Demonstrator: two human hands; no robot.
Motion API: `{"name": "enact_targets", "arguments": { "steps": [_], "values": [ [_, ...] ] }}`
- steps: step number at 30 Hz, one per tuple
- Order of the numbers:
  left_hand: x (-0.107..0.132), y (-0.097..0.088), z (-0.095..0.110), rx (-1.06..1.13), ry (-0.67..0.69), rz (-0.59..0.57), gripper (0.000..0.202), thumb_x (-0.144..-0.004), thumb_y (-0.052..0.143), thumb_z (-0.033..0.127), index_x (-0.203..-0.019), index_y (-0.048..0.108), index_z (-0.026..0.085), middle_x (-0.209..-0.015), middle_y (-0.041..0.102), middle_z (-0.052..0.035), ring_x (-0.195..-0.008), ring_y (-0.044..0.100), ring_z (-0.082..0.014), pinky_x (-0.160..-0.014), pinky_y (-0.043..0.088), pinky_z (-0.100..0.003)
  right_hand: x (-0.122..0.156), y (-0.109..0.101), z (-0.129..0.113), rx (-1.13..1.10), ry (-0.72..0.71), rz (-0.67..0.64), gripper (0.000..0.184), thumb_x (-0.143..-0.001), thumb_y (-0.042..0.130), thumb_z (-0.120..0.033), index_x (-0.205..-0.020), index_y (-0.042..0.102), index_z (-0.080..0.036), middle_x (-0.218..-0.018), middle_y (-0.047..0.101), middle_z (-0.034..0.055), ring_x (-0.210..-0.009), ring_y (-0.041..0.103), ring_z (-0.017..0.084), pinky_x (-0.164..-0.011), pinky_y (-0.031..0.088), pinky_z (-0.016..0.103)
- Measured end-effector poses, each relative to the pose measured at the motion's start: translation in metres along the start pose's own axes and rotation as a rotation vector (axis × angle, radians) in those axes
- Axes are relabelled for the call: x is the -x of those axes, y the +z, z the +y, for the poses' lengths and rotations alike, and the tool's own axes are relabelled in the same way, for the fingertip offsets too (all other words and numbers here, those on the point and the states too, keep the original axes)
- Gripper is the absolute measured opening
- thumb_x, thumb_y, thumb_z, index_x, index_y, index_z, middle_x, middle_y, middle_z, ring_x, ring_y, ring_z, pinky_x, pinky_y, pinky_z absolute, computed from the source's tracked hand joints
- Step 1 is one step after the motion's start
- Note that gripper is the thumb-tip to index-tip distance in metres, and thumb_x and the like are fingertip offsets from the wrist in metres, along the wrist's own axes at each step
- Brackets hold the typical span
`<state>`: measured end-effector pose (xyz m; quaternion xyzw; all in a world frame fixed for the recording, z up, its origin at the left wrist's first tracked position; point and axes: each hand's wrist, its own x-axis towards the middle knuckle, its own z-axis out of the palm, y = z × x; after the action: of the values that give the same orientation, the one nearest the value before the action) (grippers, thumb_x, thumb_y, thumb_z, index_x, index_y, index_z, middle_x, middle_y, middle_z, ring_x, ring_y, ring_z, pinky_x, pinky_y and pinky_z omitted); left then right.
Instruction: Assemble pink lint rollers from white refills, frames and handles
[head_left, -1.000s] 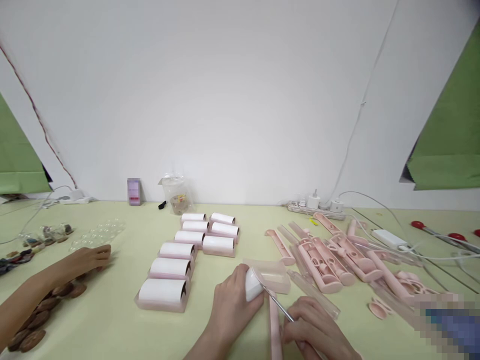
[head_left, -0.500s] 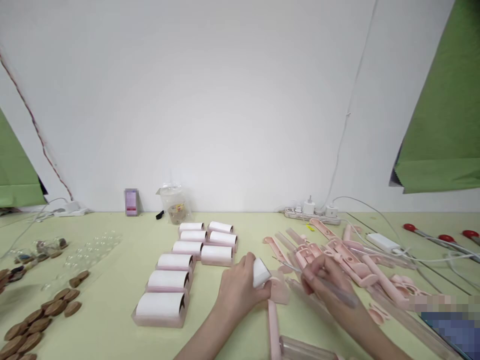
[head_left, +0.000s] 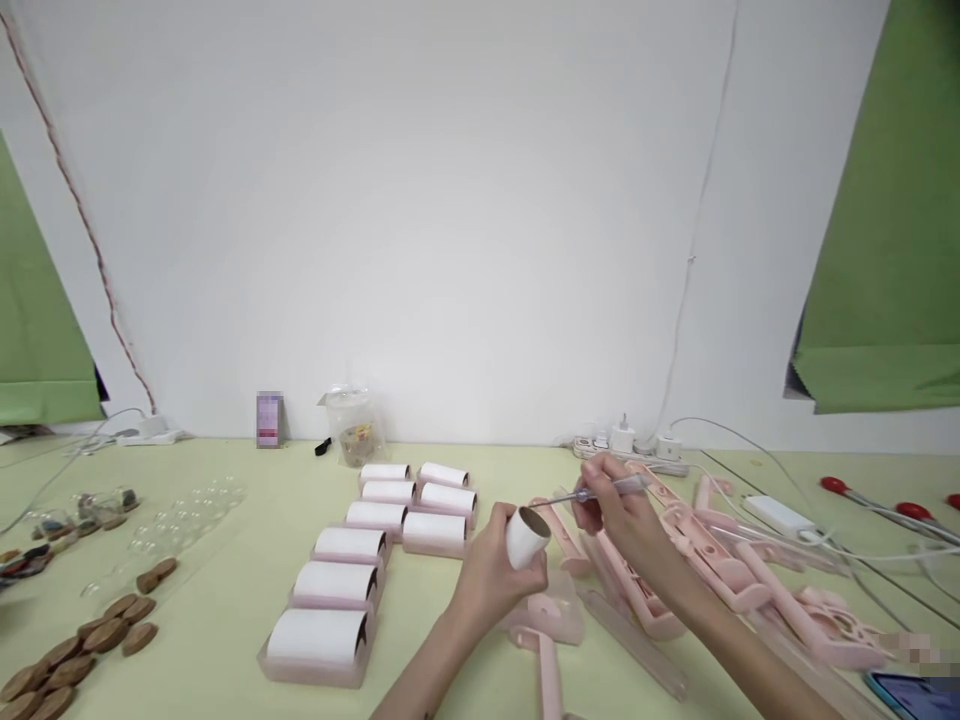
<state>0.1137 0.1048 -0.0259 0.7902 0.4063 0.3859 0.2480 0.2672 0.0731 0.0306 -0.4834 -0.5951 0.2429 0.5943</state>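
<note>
My left hand is wrapped round a white paper roll, tilted so that its open end with the brown core faces up and right. My right hand grips a screwdriver with a clear handle. Its thin shaft points left, and the tip is at the rim of the roll's opening; whether it touches cannot be made out. Below the left hand lie a translucent pink cover and a pink plastic handle.
White rolls in pale pink cases stand in two columns at left. Pink plastic parts are heaped at right near a power strip and cables. Wooden pieces and clear domes lie far left. A phone is at lower right.
The roll has turned so its open end now shows. My right hand has risen and moved left, bringing the screwdriver tip to the opening. The view has tilted slightly upward.
</note>
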Motion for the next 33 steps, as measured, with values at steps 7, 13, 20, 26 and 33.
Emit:
{"name": "enact_targets", "arguments": {
  "steps": [7, 13, 20, 26, 33],
  "values": [
    [0.012, -0.002, -0.009, 0.013, -0.039, 0.04, 0.033, -0.07, 0.047, 0.02, -0.1, 0.035, 0.02, -0.097, 0.051, -0.0047, -0.089, 0.051, -0.02, -0.076, 0.04, -0.033, -0.002, -0.002, 0.004, 0.013, 0.076, -0.07, 0.03, -0.074, 0.055, -0.048, -0.067, 0.042, -0.022, -0.047, 0.032, -0.0103, -0.038, 0.034, 0.008, -0.039, 0.028, 0.022],
    [0.014, -0.004, -0.01, 0.139, 0.114, -0.046, 0.041, -0.075, 0.046, 0.022, -0.112, 0.029, 0.018, -0.107, 0.046, -0.0078, -0.098, 0.047, -0.0205, -0.085, 0.038, -0.036, 0.001, -0.006, -0.001, -0.005, 0.03, -0.263, 0.025, -0.083, 0.044, -0.045, -0.088, 0.049, -0.021, -0.069, 0.059, 0.0, -0.068, 0.06, 0.016, -0.065, 0.045, 0.03],
    [0.014, -0.005, -0.009, 0.292, 0.221, -0.092, 0.039, -0.083, 0.043, 0.028, -0.118, 0.028, 0.018, -0.117, 0.042, -0.0092, -0.108, 0.042, -0.0192, -0.093, 0.033, -0.034, 0.004, -0.003, -0.002, 0.244, -0.13, 0.004, 0.02, -0.075, 0.058, -0.04, -0.074, 0.057, -0.021, -0.073, 0.06, 0.0014, -0.071, 0.053, 0.017, -0.065, 0.043, 0.03],
    [0.012, -0.003, -0.013, 0.278, 0.149, -0.015, 0.036, -0.082, 0.046, 0.026, -0.115, 0.033, 0.019, -0.114, 0.046, -0.0071, -0.106, 0.044, -0.0174, -0.092, 0.034, -0.032, 0.003, -0.026, -0.022, 0.226, -0.263, 0.18, 0.013, -0.077, 0.057, -0.035, -0.078, 0.057, -0.022, -0.073, 0.058, 0.0014, -0.068, 0.053, 0.017, -0.063, 0.044, 0.03],
    [0.006, 0.0, -0.009, 0.55, 0.098, -0.034, 0.041, -0.073, 0.061, 0.028, -0.11, 0.046, 0.021, -0.112, 0.054, -0.0046, -0.104, 0.05, -0.0177, -0.09, 0.038, -0.03, 0.002, -0.012, -0.012, 0.453, -0.1, -0.242, 0.019, -0.077, 0.053, -0.038, -0.075, 0.065, -0.022, -0.067, 0.063, 0.0011, -0.055, 0.051, 0.015, -0.05, 0.04, 0.027]
  ]
}}
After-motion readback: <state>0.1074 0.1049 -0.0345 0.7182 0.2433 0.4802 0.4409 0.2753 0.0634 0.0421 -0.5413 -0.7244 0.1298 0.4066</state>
